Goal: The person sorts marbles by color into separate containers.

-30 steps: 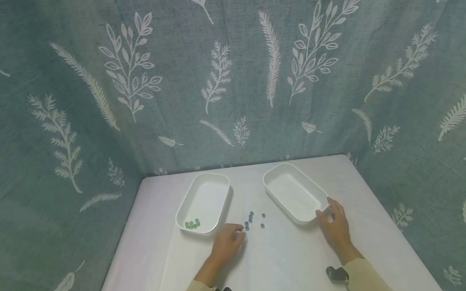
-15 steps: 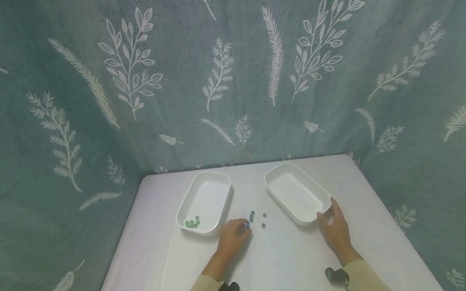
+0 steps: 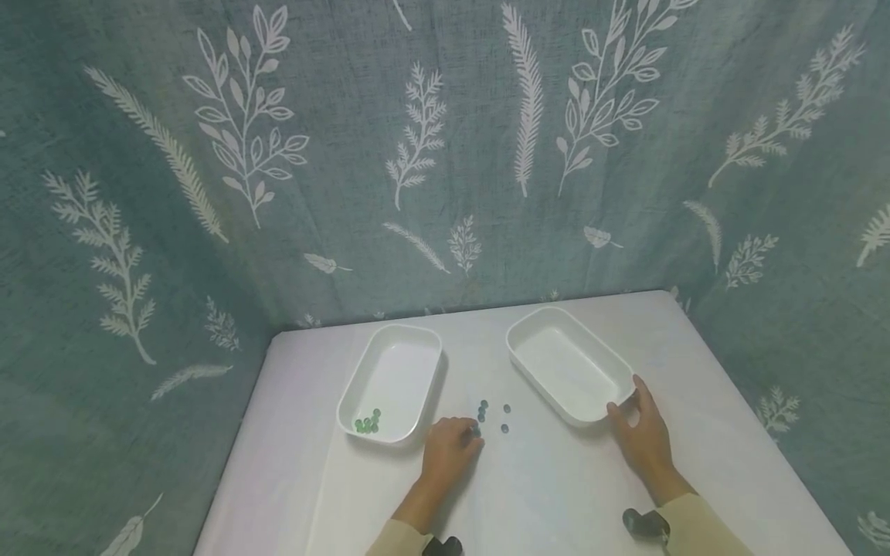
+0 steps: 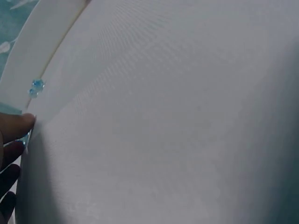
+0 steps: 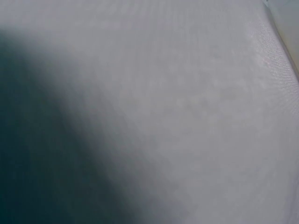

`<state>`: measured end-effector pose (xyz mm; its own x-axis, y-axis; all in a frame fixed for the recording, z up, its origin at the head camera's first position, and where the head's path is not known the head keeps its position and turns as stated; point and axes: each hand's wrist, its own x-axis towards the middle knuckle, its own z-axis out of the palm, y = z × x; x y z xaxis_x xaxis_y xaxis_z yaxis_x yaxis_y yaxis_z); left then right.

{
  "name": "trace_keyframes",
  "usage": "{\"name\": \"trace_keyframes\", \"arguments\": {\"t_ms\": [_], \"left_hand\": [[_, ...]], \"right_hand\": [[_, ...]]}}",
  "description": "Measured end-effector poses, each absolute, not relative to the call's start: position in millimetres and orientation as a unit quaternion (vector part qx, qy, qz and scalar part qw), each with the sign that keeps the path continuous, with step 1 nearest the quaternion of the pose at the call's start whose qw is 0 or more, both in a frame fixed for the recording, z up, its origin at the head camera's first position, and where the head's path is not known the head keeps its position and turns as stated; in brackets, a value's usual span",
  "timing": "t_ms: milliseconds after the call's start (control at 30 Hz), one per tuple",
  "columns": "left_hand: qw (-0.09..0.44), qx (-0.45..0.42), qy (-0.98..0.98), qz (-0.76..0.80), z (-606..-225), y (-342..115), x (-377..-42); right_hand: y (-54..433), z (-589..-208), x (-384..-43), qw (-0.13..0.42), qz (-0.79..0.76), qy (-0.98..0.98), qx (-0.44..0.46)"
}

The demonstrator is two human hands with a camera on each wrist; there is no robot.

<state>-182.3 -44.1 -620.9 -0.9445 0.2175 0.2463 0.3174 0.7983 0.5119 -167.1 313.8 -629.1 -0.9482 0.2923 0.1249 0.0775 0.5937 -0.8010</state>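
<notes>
Small blue glass beads (image 3: 481, 415) lie on the white tabletop between two white trays. My left hand (image 3: 446, 452) has its thumb and forefinger around a blue bead (image 3: 476, 430) at the near end of this group. In the left wrist view, the fingertips (image 4: 27, 119) close on a blue bead, which is partly hidden by them. My right hand (image 3: 641, 436) grips the near right corner of the right tray (image 3: 577, 411), thumb and fingers on either side of it. The right wrist view shows only blurred tabletop and a pale edge.
The left tray (image 3: 426, 351) holds several green beads (image 3: 366, 425) at its near end. Two more blue beads (image 3: 505, 428) lie apart, toward the right tray. A patterned green curtain (image 3: 445, 154) hangs behind and beside the table (image 3: 542, 494).
My left hand has moved right and slightly forward, from beside the blue beads to pinching one of them. The right hand has kept its hold on the right tray's corner.
</notes>
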Motion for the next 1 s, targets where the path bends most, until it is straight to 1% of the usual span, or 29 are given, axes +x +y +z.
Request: {"name": "trace_keyframes", "arguments": {"t_ms": [167,400,633,767,900,1000], "left_hand": [[0.092,-0.161,-0.949,-0.254,-618.1,-42.1,-187.1],[0.069,-0.174,-0.948,-0.257,-613.3,-43.4,-192.4],[0.045,-0.184,-0.941,-0.282,-613.8,-46.3,-191.6],[0.038,-0.186,-0.938,-0.289,-613.6,-46.4,-191.5],[0.049,-0.193,-0.936,-0.292,-611.5,-44.2,-194.2],[0.073,-0.208,-0.932,-0.288,-609.7,-40.5,-198.0]], "right_hand": [[313.8,-628.6,-169.0,0.127,0.439,-0.884,-0.102],[310.0,-626.8,-172.7,0.13,0.447,-0.88,-0.09],[313.6,-630.2,-170.8,0.119,0.432,-0.888,-0.108],[314.3,-629.6,-168.5,0.119,0.431,-0.888,-0.103],[312.9,-629.3,-166.9,0.119,0.424,-0.893,-0.095],[311.5,-629.3,-165.1,0.124,0.418,-0.896,-0.087]]}}
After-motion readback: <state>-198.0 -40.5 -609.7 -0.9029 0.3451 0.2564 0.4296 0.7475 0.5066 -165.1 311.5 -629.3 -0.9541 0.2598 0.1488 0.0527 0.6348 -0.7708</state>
